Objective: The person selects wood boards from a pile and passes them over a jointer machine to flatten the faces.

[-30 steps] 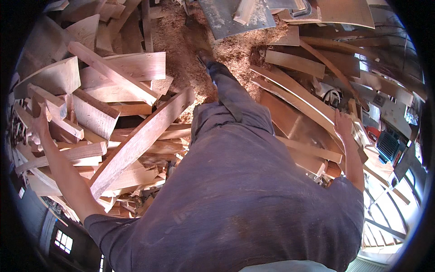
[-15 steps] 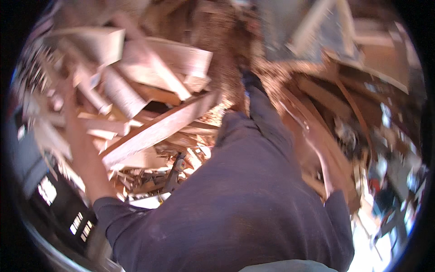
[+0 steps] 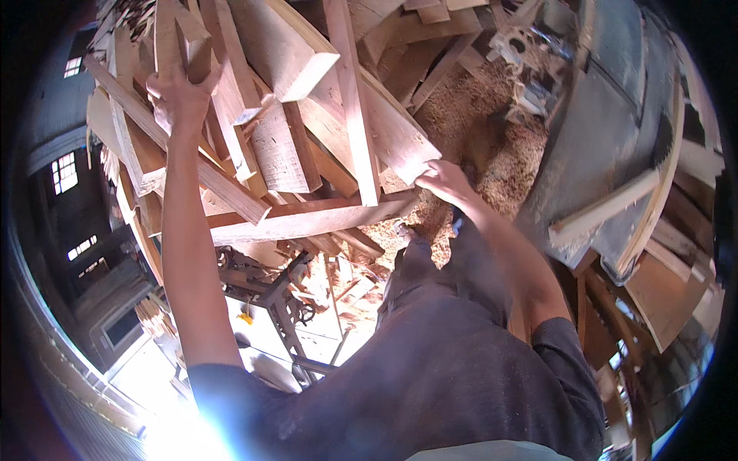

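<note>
Right hand (image 3: pixel 446 184) clamped on the near corner of a wide board (image 3: pixel 398 132), mid-heap; left hand (image 3: pixel 183 100) at a narrow plank's (image 3: pixel 167 38) end, can't tell if gripping. Best to free the crossing batten (image 3: pixel 355 107) first, then draw the board over the sawdust (image 3: pixel 465 107), minding the grey panel's (image 3: pixel 596 146) edge.

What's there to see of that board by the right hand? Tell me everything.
The board looks like plain, pale pinkish-brown wood, long and flat-faced, with a lighter squared end. It slants toward the picture's lower right. A narrow batten crosses over it. The right hand is at the lighter end, apparently touching it; how firmly it grips is unclear. The far end is hidden.
</note>
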Demonstrator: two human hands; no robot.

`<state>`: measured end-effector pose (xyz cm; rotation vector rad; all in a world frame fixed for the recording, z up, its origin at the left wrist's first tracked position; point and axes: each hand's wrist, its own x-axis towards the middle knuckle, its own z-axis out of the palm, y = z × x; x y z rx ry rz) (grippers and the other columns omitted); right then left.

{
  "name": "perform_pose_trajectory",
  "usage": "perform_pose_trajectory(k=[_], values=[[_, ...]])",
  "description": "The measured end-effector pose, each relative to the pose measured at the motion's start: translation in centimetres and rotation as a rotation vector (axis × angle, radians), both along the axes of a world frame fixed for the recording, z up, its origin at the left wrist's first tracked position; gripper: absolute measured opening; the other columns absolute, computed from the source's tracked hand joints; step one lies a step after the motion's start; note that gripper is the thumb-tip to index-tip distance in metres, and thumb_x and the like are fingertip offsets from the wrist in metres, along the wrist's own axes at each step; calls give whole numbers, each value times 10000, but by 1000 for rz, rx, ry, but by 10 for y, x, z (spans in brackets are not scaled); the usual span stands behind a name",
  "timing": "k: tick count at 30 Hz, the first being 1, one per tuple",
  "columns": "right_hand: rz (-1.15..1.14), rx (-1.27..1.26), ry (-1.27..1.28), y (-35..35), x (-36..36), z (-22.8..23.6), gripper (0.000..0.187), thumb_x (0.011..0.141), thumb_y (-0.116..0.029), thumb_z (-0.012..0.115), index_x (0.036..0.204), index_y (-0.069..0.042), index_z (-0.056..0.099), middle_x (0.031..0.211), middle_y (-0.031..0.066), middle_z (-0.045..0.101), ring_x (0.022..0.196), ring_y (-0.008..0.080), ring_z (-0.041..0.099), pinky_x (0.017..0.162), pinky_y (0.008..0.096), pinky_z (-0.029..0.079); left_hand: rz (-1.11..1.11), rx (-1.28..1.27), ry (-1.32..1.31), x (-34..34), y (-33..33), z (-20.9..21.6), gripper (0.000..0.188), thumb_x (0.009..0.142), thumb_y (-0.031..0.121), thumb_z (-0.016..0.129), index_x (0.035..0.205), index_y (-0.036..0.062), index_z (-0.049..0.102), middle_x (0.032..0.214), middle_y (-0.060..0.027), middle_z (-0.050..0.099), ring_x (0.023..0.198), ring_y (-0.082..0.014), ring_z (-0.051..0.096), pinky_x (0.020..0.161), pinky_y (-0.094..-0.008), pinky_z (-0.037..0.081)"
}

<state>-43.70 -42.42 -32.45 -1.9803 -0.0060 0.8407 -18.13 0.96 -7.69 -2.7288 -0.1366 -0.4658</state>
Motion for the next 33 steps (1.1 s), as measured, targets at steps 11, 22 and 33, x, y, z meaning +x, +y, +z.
perform_pose_trajectory(k=[11,22,33], values=[[-517,139,-214,174,148,-29,944,674,-304,945,1429,-31,446,1249,237,653,1163,426,624,981,476,499,158,-50,94,-5,-62,26,984,748,649,797,1480,80,464,1417,-215,341,1229,-417,541,987,-513,531],[-365,364,249,88,168,-81,711,732,-55,794,1374,67,516,1191,246,675,1106,341,671,1023,434,543,247,-144,110,-4,-65,30,863,738,502,858,1414,75,535,1445,-185,277,1266,-405,514,1032,-499,510],[-348,631,495,-67,161,-62,651,727,-12,748,1345,48,551,1215,166,643,1169,254,594,1071,414,440,11,-59,-33,-9,-38,13,896,756,567,824,1418,57,504,1429,-203,317,1078,-423,647,880,-513,590]])
